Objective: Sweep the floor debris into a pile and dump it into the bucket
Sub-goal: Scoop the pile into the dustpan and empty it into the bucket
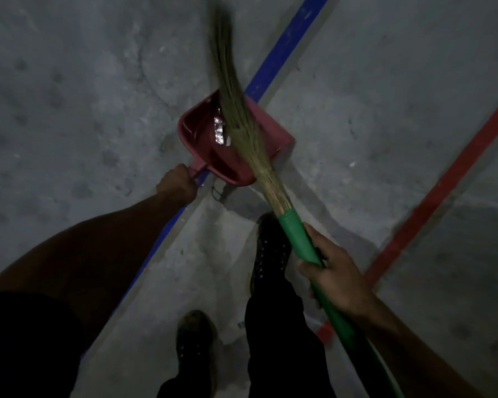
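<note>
A red dustpan (202,139) sits low over the grey concrete floor, on a blue line. My left hand (176,182) grips its short handle at the near left. Inside the pan lies a shiny silver wrapper (219,130) with a small white scrap beside it. My right hand (338,278) grips the green handle (299,239) of a grass broom. The broom's straw bristles (233,93) stretch across the pan and past its far edge, blurred at the tips. No bucket is in view.
A blue painted line (282,53) and a red painted line (443,185) cross the floor (84,81) diagonally. My two dark shoes (196,343) and a dark trouser leg (273,320) stand just below the pan. A small white speck (352,164) lies on the floor to the right.
</note>
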A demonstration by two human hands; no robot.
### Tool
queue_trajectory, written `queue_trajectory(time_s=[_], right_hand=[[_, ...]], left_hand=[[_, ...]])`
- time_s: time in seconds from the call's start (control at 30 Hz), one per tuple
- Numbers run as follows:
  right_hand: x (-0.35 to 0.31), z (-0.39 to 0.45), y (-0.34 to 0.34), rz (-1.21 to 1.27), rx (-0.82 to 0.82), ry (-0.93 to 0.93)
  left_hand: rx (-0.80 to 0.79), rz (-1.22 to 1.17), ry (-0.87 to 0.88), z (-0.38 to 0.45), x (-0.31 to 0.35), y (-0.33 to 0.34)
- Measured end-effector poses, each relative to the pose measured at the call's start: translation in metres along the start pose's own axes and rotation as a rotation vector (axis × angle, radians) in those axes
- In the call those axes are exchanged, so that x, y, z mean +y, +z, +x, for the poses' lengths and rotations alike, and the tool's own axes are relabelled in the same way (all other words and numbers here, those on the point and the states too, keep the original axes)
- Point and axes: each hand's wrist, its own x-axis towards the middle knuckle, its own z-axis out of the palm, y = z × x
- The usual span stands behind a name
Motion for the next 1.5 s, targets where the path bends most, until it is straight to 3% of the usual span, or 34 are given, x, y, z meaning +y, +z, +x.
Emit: queue_trajectory(time_s=[0.17, 0.4, 0.7, 0.97, 1.23, 1.4, 1.5], right_hand=[[-0.006, -0.043, -0.021, 0.125, 0.119, -0.059], [-0.054, -0.138, -0.041, 0.217, 0.253, -0.100], [-0.091, -0.331, 0.019, 0.284, 0.482, -0.115], [-0.065, -0.513, 0.120, 0.415, 0.666, -0.131], [0.013, -0.631, 0.188, 0.435, 0.862, -0.032], [0.078, -0.702, 0.224, 0.552, 0.933, -0.033], [0.123, -0.740, 0.246, 0.538, 0.924, -0.035]], left_hand=[[0.038, -0.036, 0.081, -0.031, -0.006, -0.013], [0.172, -0.042, 0.184, -0.136, -0.010, -0.083], [0.558, 0.168, 0.790, -0.308, -0.082, -0.195], [0.570, 0.206, 1.069, -0.433, -0.154, -0.252], [0.410, 0.223, 1.118, -0.542, -0.193, -0.225], [0.396, 0.282, 1.248, -0.613, -0.211, -0.157], [0.357, 0.332, 1.195, -0.651, -0.222, -0.113]])
